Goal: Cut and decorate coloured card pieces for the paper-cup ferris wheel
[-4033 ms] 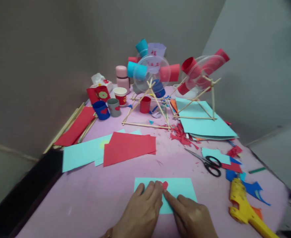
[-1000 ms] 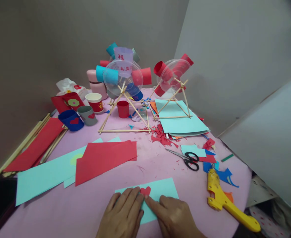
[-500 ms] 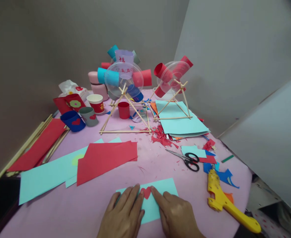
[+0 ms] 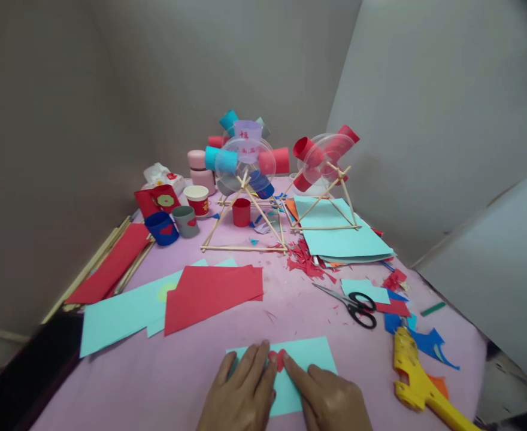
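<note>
A small red paper heart point(image 4: 280, 361) lies on a light blue sheet of paper point(image 4: 314, 351) at the near edge of the table. My left hand point(image 4: 240, 390) rests flat on the sheet's left part, fingers stretched out, its fingertips beside the heart. From the other side, the index finger of my right hand point(image 4: 329, 392) presses on the heart's right edge, while its other fingers are bent. Neither hand grips anything. Black-handled scissors point(image 4: 356, 306) lie beyond my right hand, and a yellow glue gun point(image 4: 418, 377) lies to its right.
Red sheets point(image 4: 214, 293) overlap light blue strips point(image 4: 120, 317) on the left. Two stick-framed wheels with paper cups point(image 4: 244, 163) point(image 4: 326, 158) stand at the back. A blue cup point(image 4: 161, 230) and a grey cup point(image 4: 185, 222) stand left; red scraps point(image 4: 308, 260) lie mid-table.
The view has shifted, so the whole scene sits lower and farther right. Both hands stay on the light blue sheet, and my right index finger now covers more of the heart's edge.
</note>
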`<move>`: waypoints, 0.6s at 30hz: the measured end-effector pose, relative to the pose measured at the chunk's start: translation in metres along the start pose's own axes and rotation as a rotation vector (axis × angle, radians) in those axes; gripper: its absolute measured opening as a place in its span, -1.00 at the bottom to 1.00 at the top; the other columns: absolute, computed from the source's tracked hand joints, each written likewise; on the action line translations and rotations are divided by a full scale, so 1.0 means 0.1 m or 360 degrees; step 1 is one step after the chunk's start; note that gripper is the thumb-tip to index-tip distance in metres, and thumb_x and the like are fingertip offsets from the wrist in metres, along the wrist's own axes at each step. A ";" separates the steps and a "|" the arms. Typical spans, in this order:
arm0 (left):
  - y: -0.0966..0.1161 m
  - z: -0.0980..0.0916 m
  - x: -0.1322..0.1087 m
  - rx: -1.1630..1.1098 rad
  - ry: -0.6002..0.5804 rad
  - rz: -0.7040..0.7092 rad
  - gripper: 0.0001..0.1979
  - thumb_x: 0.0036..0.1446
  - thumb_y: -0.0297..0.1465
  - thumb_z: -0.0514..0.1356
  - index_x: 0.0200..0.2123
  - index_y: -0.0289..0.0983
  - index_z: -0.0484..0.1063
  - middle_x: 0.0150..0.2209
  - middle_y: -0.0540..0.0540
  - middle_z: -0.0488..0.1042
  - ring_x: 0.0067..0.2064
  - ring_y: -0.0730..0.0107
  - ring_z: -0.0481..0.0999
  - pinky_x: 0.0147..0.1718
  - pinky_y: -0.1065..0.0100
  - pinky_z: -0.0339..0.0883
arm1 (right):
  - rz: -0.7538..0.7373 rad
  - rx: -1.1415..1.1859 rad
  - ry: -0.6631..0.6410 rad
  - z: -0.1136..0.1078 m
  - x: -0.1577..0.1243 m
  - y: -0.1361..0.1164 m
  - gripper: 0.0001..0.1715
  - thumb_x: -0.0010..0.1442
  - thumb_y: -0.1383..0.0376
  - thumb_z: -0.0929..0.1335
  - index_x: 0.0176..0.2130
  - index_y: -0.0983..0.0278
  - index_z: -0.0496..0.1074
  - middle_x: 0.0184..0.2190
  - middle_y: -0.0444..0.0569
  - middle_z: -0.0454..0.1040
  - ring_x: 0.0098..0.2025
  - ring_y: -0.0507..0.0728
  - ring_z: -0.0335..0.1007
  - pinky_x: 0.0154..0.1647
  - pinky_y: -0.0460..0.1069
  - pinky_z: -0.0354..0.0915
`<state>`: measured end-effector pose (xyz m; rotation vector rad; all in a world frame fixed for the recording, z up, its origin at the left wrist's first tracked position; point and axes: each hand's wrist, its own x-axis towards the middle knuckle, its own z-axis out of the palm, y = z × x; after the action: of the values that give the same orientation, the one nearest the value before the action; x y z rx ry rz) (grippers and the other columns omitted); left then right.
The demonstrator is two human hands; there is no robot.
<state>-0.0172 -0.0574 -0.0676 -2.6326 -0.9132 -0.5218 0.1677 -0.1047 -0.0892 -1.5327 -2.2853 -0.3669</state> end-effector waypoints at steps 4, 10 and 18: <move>0.04 -0.12 0.02 -0.0009 -0.0137 0.0041 -0.69 0.29 -0.40 -0.08 0.02 -0.24 0.31 -0.01 -0.04 0.48 0.00 0.33 0.39 -0.07 0.20 0.06 | -0.0033 0.0009 -0.0018 0.01 -0.07 0.04 -0.50 0.05 0.47 0.20 0.00 0.27 0.35 -0.64 -0.18 0.40 -0.68 0.02 0.38 -0.73 -0.11 0.15; 0.08 -0.18 -0.01 -0.0156 -0.0263 0.0063 -0.65 0.29 -0.42 -0.12 0.08 -0.31 0.23 0.01 -0.07 0.45 0.04 0.28 0.32 -0.04 0.16 0.03 | -0.0129 0.0060 -0.0034 -0.03 -0.11 0.08 -0.52 0.07 0.47 0.19 -0.02 0.26 0.37 -0.64 -0.19 0.40 -0.67 0.01 0.39 -0.71 -0.14 0.20; 0.08 -0.08 -0.05 -0.0176 0.0071 0.0081 -0.76 0.24 -0.42 0.00 -0.08 -0.31 0.36 -0.16 -0.02 0.51 -0.09 0.33 0.35 -0.08 0.21 0.02 | -0.0015 -0.0019 -0.0064 0.07 -0.14 0.02 -0.49 0.08 0.49 0.16 -0.02 0.21 0.39 -0.59 -0.16 0.45 -0.64 0.03 0.43 -0.72 -0.13 0.22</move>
<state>-0.0174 -0.0687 -0.0640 -2.7226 -0.8241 -0.6328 0.1736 -0.1130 -0.1020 -1.5488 -2.3258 -0.3556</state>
